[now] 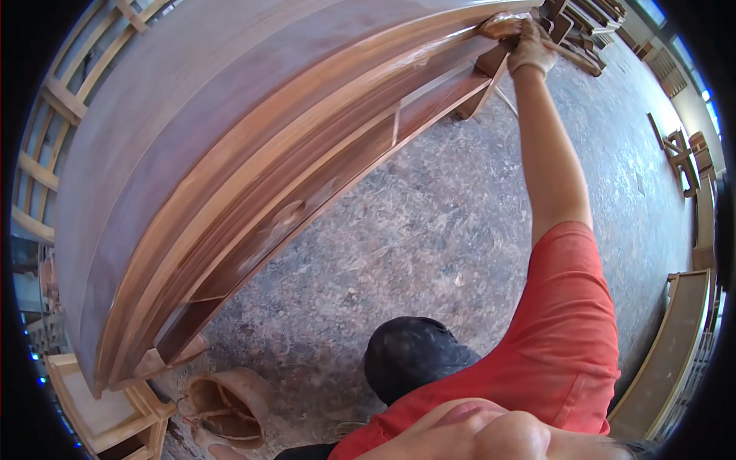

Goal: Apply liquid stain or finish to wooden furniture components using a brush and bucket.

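My right hand (533, 50), in a pale glove, reaches to the far end of a long wooden furniture piece with a greyish top (153, 92) and stepped brown moulding (253, 165). Its fingers are curled round a brown pad or cloth (498, 29) resting on the moulding, where the wood looks shiny. Below the moulding runs a recessed wooden band (429, 123) on short legs. My left hand is not visible.
A speckled concrete floor (368, 238) lies below, with my bent knee over it. A worn round container (226, 402) stands lower left beside a wooden frame (115, 406). Slatted frames (88, 77), stacked wooden parts (583, 27) and long panels (667, 349) line the edges.
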The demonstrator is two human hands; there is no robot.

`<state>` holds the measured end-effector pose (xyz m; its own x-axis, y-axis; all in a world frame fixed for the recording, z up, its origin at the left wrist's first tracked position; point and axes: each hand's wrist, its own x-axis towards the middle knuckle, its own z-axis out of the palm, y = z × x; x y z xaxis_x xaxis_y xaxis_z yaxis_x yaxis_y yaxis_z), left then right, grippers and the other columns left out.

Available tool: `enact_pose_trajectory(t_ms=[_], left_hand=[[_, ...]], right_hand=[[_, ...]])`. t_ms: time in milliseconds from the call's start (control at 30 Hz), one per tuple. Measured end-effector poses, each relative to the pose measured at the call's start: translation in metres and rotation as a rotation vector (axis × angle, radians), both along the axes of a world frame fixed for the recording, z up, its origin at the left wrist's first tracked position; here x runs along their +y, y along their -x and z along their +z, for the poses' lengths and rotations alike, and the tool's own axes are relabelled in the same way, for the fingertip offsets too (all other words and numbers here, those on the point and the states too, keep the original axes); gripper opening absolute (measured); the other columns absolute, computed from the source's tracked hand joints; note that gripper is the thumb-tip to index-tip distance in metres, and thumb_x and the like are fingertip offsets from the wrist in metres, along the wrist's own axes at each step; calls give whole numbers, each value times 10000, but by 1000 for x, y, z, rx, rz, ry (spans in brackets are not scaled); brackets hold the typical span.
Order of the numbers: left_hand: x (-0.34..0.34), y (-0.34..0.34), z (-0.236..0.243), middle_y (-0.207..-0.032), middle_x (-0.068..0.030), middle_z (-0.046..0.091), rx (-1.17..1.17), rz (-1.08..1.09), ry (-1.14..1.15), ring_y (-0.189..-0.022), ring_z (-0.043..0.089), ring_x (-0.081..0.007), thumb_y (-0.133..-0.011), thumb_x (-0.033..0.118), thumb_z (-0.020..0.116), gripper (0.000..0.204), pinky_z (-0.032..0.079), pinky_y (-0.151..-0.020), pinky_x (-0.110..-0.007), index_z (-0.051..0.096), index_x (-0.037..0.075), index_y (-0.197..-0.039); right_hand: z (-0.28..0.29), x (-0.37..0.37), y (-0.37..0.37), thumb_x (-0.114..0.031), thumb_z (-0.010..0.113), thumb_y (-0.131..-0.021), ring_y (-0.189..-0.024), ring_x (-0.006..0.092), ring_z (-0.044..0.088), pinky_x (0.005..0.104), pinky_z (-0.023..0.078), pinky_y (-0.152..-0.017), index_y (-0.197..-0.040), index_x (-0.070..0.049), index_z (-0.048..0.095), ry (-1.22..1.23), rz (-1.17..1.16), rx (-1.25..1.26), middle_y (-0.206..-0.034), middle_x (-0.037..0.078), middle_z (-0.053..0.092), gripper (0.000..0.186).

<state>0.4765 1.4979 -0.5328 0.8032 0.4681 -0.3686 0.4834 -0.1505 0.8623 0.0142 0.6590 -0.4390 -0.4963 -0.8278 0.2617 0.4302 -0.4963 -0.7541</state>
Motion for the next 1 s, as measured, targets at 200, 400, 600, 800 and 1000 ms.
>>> enact_pose_trajectory(t_ms=[200,400,600,800,1000], left_hand=[[19,-50,-3,-660,1,530,208,300,-6,-541,423,-127,-880,193,469,124,345,-540,-304,582,149,-853],[-29,-15,29,-710,-5,564,373,615,-17,-589,456,-133,-892,193,433,185,349,-577,-323,610,143,-911],[-37,0,7,-760,-14,593,266,285,-47,-629,497,-163,-901,219,445,201,388,-600,-336,618,140,-967],[-27,4,0,-823,-25,628,24,-275,-60,-678,551,-206,-913,258,473,227,447,-627,-349,622,138,-1036],[-2,13,-5,-886,-37,662,-157,-818,-87,-726,605,-250,-925,296,501,272,505,-653,-363,627,135,-1105]], right_hand=[[-9,-158,127,-76,691,-798,-717,312,670,460,596,-566,-992,51,585,-45,-76,-115,-880,193,650,255],[2,-85,103,-215,691,-825,-692,265,665,383,600,-619,-1027,16,657,-12,79,429,-863,177,665,309],[-24,23,49,-153,619,-854,-686,223,632,282,523,-581,-945,10,677,227,132,821,-813,124,659,196],[-62,9,92,-269,599,-880,-736,206,617,290,512,-634,-1000,-33,680,94,39,285,-869,108,659,277],[-97,-65,144,-208,627,-850,-743,217,638,330,561,-676,-980,-42,691,-40,202,174,-873,81,674,220]])
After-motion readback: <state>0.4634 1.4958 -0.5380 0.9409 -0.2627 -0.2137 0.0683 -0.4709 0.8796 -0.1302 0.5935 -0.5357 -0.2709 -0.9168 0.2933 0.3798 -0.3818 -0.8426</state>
